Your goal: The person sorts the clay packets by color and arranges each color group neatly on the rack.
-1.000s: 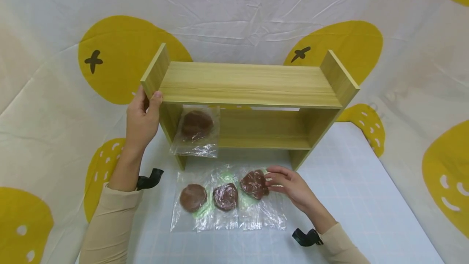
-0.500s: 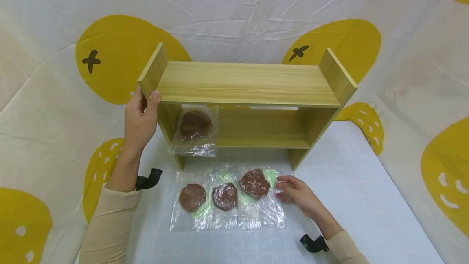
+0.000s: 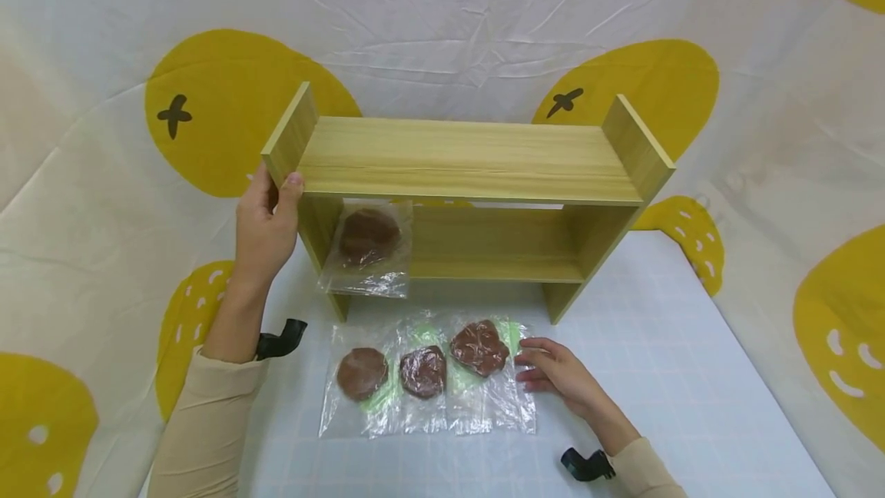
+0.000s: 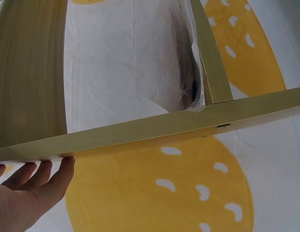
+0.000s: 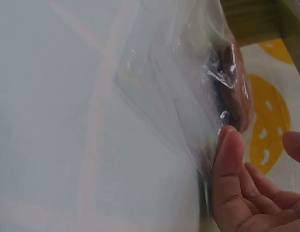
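Brown patty (image 3: 479,348) lies just left of the nearer right hand (image 3: 563,376), fingers loosely parted, holding nothing; left hand (image 3: 266,233) grips shelf (image 3: 470,160).

In the centre of the frame, a pale yellow wooden two-tier shelf (image 3: 477,160) stands on a white checked tabletop (image 3: 691,375) before a white curtain with yellow figures (image 3: 442,14), the bare left hand (image 3: 266,229) at its left side panel. A round brown disc in a clear plastic bag (image 3: 369,237) sits at the left end of its lower tier. Before the shelf, at lower centre, lie, left to right, a flat round brown disc (image 3: 362,373), an uneven brown disc (image 3: 423,372) and a lobed brown piece (image 3: 479,348), all in clear bags, the bare right hand (image 3: 558,375) just right of the last.
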`<state>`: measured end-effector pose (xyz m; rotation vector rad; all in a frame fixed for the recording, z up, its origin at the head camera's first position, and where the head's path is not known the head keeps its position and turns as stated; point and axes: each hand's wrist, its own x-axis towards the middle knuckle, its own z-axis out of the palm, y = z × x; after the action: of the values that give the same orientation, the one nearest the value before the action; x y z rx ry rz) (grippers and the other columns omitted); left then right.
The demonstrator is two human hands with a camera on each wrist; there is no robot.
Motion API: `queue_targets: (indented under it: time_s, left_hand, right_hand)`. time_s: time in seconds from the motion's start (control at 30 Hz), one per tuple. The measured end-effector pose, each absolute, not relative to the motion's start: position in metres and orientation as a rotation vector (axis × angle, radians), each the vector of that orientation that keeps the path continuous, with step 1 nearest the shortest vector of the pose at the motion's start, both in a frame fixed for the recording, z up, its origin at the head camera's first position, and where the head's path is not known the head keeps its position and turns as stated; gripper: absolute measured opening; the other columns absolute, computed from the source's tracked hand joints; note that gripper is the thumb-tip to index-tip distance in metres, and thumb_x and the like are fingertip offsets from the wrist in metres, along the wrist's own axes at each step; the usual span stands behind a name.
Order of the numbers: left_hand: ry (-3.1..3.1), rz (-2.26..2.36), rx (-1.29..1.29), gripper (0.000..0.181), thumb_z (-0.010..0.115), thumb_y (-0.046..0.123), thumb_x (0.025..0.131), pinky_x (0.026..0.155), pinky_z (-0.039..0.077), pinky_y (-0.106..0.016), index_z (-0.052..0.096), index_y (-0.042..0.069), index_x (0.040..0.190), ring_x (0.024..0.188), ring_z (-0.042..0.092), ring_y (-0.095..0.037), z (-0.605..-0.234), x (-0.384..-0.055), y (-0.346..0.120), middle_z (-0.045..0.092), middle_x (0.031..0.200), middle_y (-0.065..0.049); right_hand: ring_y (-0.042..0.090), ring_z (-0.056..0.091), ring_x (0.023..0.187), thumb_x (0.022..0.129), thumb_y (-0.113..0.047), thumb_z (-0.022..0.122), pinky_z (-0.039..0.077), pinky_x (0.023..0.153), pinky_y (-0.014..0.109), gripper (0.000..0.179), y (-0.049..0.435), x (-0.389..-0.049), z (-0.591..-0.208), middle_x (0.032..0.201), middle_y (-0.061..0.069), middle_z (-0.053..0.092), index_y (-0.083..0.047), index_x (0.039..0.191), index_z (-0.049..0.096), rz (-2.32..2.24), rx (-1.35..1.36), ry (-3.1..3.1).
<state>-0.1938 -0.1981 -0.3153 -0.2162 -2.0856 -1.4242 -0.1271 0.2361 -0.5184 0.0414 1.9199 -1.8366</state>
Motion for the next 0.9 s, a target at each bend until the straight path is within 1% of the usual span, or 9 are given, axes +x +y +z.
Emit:
queue_targets:
  time_s: [0.13,0.27,0.43,0.5,0.6,0.77,0.83,0.9]
  left_hand:
    - [-2.082,-1.419,-0.212,0.04,0.053,0.029,0.105,0.098,0.048,-0.044,0.055,0.013,0.141,0.112,0.057,-0.021,-0.316,-0.194,-0.198,0.06,0.129,-0.011]
    - [-2.078,-1.412,-0.222,0.039,0.053,0.028,0.105,0.097,0.048,-0.042,0.055,0.012,0.14,0.11,0.057,-0.02,-0.316,-0.195,-0.198,0.061,0.127,-0.011]
    - [-2.075,-1.416,-0.23,0.038,0.053,0.028,0.105,0.097,0.048,-0.04,0.056,0.011,0.139,0.11,0.057,-0.019,-0.316,-0.195,-0.198,0.061,0.127,-0.011]
    - [-2.074,-1.416,-0.232,0.038,0.053,0.028,0.105,0.097,0.048,-0.04,0.056,0.011,0.139,0.111,0.057,-0.019,-0.316,-0.195,-0.198,0.061,0.127,-0.011]
    - [-2.069,-1.418,-0.239,0.038,0.053,0.027,0.104,0.097,0.048,-0.04,0.056,0.012,0.14,0.112,0.057,-0.019,-0.316,-0.195,-0.198,0.061,0.128,-0.011]
    - [-2.072,-1.418,-0.241,0.039,0.053,0.028,0.105,0.099,0.047,-0.042,0.055,0.013,0.141,0.114,0.056,-0.02,-0.317,-0.195,-0.198,0.06,0.13,-0.01]
    - [-2.073,-1.423,-0.237,0.04,0.053,0.028,0.105,0.099,0.046,-0.044,0.054,0.014,0.142,0.114,0.056,-0.021,-0.316,-0.195,-0.198,0.06,0.131,-0.01]
    - [-2.074,-1.423,-0.229,0.04,0.053,0.029,0.105,0.099,0.046,-0.045,0.054,0.014,0.142,0.114,0.056,-0.02,-0.316,-0.195,-0.198,0.06,0.131,-0.009]
  right_hand:
    - [0.028,0.067,0.09,0.103,-0.021,0.057,0.056,0.072,0.037,0.052,0.234,-0.128,-0.519,0.12,0.024,0.064,0.014,0.139,0.042,-1.836,0.084,1.925]
    - [0.019,0.062,0.083,0.103,-0.021,0.057,0.053,0.066,0.03,0.048,0.232,-0.13,-0.519,0.114,0.018,0.068,0.014,0.134,0.05,-1.845,0.118,1.911]
    - [0.017,0.057,0.08,0.102,-0.019,0.057,0.05,0.061,0.027,0.041,0.229,-0.132,-0.522,0.108,0.013,0.068,0.013,0.127,0.057,-1.866,0.114,1.867]
    - [0.017,0.056,0.079,0.102,-0.019,0.058,0.049,0.06,0.027,0.04,0.227,-0.133,-0.523,0.106,0.013,0.066,0.013,0.126,0.058,-1.854,0.103,1.879]
    - [0.017,0.057,0.072,0.101,-0.016,0.058,0.047,0.053,0.026,0.033,0.225,-0.132,-0.526,0.099,0.013,0.065,0.012,0.118,0.061,-1.778,0.084,1.994]
    - [0.014,0.056,0.052,0.097,-0.016,0.063,0.041,0.039,0.026,0.018,0.222,-0.129,-0.533,0.079,0.006,0.065,0.001,0.098,0.07,-1.482,-0.016,2.306]
    - [0.014,0.054,0.047,0.096,-0.019,0.066,0.039,0.037,0.027,0.015,0.22,-0.128,-0.535,0.071,0.004,0.064,-0.004,0.094,0.07,-1.389,-0.063,2.388]
    - [0.014,0.051,0.046,0.095,-0.02,0.068,0.036,0.036,0.027,0.014,0.218,-0.128,-0.536,0.065,0.002,0.061,-0.007,0.092,0.069,-1.34,-0.095,2.448]
